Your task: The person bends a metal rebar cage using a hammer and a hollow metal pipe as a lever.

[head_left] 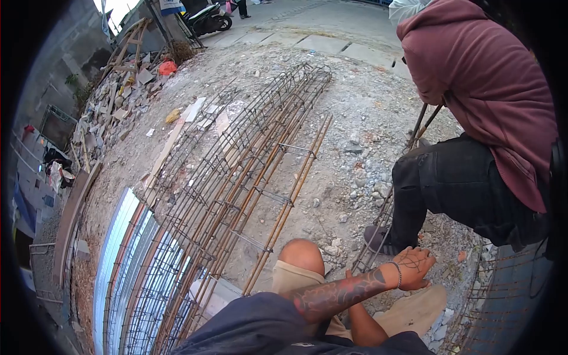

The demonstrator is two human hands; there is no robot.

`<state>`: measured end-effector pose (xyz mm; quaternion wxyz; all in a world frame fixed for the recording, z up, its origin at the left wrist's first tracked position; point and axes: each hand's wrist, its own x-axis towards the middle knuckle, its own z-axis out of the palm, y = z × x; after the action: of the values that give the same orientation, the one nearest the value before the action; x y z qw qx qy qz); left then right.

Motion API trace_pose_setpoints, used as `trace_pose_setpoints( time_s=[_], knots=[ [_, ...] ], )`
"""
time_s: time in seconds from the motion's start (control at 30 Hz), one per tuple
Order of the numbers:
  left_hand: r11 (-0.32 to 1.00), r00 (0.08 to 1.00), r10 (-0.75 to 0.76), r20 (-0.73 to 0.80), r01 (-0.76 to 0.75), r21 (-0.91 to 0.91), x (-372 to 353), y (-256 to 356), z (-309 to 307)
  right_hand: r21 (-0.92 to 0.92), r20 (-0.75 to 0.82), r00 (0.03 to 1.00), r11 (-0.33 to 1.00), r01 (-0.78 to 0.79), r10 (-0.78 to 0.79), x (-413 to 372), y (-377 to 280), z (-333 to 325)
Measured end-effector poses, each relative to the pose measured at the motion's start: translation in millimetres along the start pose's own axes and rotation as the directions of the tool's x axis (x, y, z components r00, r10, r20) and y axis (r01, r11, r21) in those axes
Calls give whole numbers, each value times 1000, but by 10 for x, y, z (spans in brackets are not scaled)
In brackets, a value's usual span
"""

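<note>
My left hand point(414, 267), below a tattooed forearm with a bracelet, reaches across to the right, above my beige trouser leg point(417, 310). Its back faces up and the fingers look loosely apart, with nothing visible in them. My right hand point(348, 274) is mostly hidden behind that forearm; only a finger-like tip shows, close to the lower end of some thin steel rods point(368, 251). Whether it grips them cannot be seen. To my left lies a long rebar cage point(236, 177) of rusty bars tied with square stirrups.
A co-worker in a maroon hoodie point(485, 77) sits or crouches at right, a shoe point(378, 239) near my hands. Shiny corrugated sheets point(118, 254) lie lower left. Rubble point(121, 112) is piled by the wall, and more rebar mesh point(497, 296) stands lower right. A motorbike point(208, 21) is parked behind.
</note>
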<state>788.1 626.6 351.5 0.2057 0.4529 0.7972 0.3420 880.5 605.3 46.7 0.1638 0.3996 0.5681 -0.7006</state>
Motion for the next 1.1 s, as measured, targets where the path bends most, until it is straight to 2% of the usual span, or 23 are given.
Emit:
trace_pose_setpoints(
  time_s=[0.23, 0.47, 0.57, 0.63, 0.77, 0.83, 0.93, 1.0, 1.1],
  knots=[
    [999, 1000, 22, 8, -22, -24, 23, -58, 133, -43, 53, 998, 999, 28, -26, -311, -132, 931],
    [1000, 1000, 20, -6, -20, -11, 29, -63, 113, -75, 90, 995, 995, 58, -51, -181, -308, 741],
    [1000, 1000, 16, 19, -16, -13, 29, -62, 102, -88, 102, 993, 994, 69, -59, 3, 73, -227],
    [997, 997, 64, -41, -62, 34, 24, -66, 126, -93, 109, 992, 993, 76, -65, 28, 109, -271],
    [998, 997, 53, -47, -51, 40, 42, -73, 159, -102, 130, 988, 990, 95, -81, 36, 158, -339],
    [998, 998, 65, 2, -65, 14, 53, -73, 154, -119, 151, 984, 986, 114, -95, 48, 130, -266],
    [998, 998, 54, 37, -55, 21, 84, -111, 184, -156, 194, 974, 977, 148, -117, 19, 256, -516],
    [999, 999, 45, 16, -45, 17, 102, -112, 169, -183, 226, 966, 968, 170, -127, 63, 260, -479],
    [999, 994, 35, 105, -34, -13, 129, -112, 159, -223, 276, 953, 956, 191, -126, 91, 241, -480]
  ],
)
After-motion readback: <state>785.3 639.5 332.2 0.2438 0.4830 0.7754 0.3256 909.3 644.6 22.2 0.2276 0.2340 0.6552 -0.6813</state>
